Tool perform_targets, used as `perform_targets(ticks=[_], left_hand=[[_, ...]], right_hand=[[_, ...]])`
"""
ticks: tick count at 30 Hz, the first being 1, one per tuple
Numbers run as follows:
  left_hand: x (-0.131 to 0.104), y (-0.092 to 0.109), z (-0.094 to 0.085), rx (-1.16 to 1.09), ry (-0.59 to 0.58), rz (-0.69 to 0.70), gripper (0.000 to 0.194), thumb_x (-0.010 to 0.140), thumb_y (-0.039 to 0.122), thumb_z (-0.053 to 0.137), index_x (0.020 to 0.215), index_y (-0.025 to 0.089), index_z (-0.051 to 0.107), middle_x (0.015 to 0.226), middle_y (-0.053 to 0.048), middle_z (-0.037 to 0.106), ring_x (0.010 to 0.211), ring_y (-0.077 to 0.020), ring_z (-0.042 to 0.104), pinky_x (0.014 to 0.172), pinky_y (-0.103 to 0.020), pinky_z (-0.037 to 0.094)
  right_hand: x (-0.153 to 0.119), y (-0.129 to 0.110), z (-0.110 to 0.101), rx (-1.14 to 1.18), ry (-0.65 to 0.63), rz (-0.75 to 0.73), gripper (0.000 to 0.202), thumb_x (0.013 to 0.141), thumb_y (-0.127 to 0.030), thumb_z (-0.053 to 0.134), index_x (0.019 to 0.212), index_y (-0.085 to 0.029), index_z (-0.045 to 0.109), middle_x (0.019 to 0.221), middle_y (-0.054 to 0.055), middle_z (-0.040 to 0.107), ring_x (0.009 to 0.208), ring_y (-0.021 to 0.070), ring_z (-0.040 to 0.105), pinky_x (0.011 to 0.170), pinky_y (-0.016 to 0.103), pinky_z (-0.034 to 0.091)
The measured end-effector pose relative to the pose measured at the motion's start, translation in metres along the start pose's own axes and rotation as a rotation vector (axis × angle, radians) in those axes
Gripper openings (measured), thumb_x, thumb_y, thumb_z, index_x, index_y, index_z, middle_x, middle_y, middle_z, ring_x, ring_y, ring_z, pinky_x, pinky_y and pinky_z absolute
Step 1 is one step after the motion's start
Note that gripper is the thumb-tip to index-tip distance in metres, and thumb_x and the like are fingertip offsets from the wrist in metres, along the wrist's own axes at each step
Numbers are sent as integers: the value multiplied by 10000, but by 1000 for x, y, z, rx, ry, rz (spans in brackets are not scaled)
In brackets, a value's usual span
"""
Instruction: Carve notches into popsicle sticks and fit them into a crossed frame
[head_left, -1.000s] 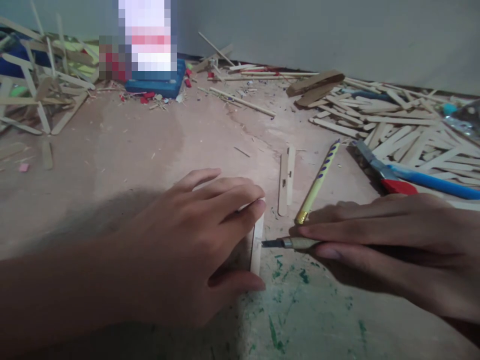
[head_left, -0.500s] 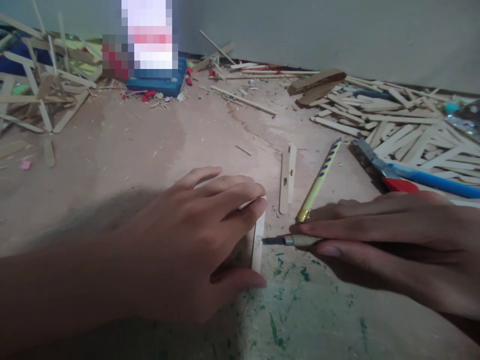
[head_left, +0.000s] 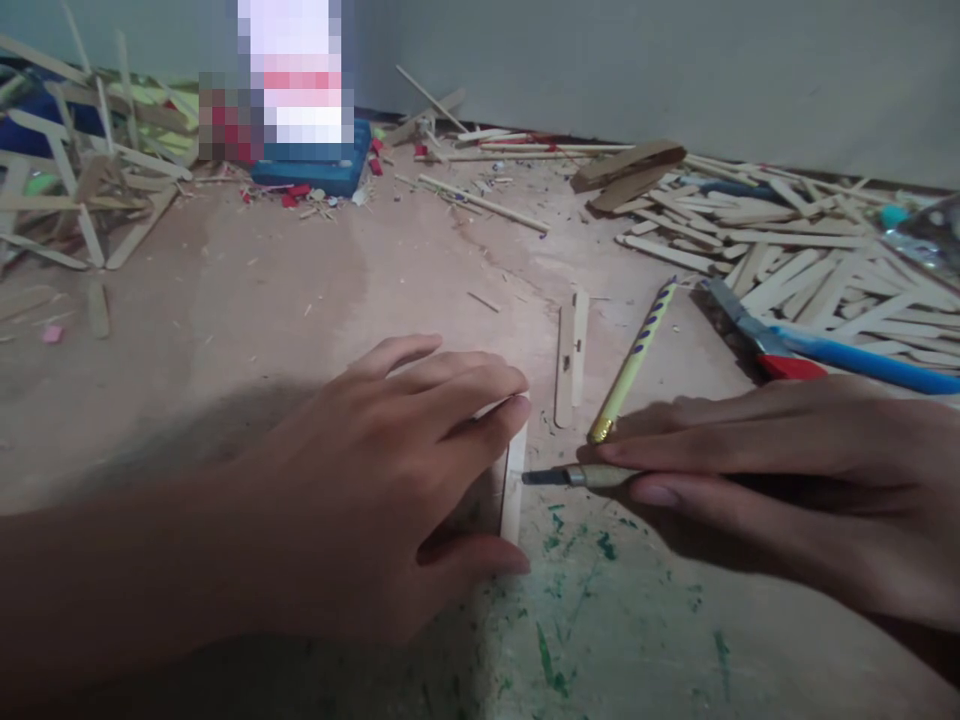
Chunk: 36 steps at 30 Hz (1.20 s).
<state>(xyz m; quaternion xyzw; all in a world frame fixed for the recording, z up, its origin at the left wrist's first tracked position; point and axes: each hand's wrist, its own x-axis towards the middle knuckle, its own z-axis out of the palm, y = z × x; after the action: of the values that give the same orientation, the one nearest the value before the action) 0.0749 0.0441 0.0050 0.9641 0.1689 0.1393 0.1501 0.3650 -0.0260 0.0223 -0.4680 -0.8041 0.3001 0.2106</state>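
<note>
A pale wooden craft stick (head_left: 513, 490) lies on the table, held at both ends by the thumb and fingers of my left hand (head_left: 405, 460). My right hand (head_left: 772, 470) is closed around a carving knife (head_left: 596, 476) with a light handle and a metal collar. Its dark blade tip meets the stick's right edge, between my left thumb and fingers. Just beyond, two craft sticks (head_left: 565, 370) with small notches lie side by side. A yellow pencil (head_left: 637, 350) with dark spots rests next to my right fingers.
Pliers (head_left: 862, 355) with blue and red grips lie beyond my right hand, beside a heap of craft sticks (head_left: 810, 250). A stick structure (head_left: 82, 190) stands far left. At the back, a blue case (head_left: 315, 172) sits under a blurred bright screen. Green paint marks (head_left: 551, 655) spot the table.
Both hands, the stick and the knife keep almost the same positions. The whole view has shifted very slightly.
</note>
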Motion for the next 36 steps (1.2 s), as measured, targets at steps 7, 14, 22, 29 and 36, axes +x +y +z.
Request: perform_targets(ticks=[7, 14, 22, 29, 36], left_hand=[[0, -1, -2, -21, 1, 7, 499, 1032, 425, 549, 1418, 109, 570, 1493, -92, 613, 1412, -244, 550, 1295, -463, 283], [-1, -1, -2, -17, -15, -2, 540, 1004, 440, 606, 1432, 113, 562, 1509, -104, 597, 1418, -256, 533, 1281, -500, 283], [0, -1, -1, -22, -27, -2, 541, 1008, 455, 595, 1430, 118, 567, 1512, -97, 601, 1419, -254, 532, 1276, -493, 285], [0, 0, -2, -7, -16, -4, 516, 1013, 439, 576, 1419, 121, 574, 1506, -101, 607, 1406, -260, 547, 1270, -490, 299], [0, 0, -2, 0, -23, -11, 495, 1022, 428, 559, 1418, 131, 572, 1521, -101, 601, 1420, -253, 537, 1274, -501, 298]], right_hand=[[0, -2, 2, 59, -10, -25, 290, 952, -226, 738, 1217, -338, 775, 1059, -42, 811, 740, 89, 755, 625, 125, 599], [3, -2, 2, 76, -7, -18, 283, 951, -193, 715, 1196, -317, 786, 1060, -29, 814, 678, 87, 738, 563, 122, 580], [3, -3, 3, 71, 2, -27, 301, 938, -174, 717, 1197, -310, 789, 1097, -26, 813, 832, 123, 781, 636, 142, 596], [2, -3, 0, 64, -9, -22, 310, 934, -189, 731, 1202, -337, 782, 1049, -46, 814, 733, 115, 763, 571, 151, 591], [1, -2, 2, 47, -5, -32, 290, 942, -183, 713, 1184, -325, 786, 1086, -36, 814, 908, 160, 792, 629, 172, 608]])
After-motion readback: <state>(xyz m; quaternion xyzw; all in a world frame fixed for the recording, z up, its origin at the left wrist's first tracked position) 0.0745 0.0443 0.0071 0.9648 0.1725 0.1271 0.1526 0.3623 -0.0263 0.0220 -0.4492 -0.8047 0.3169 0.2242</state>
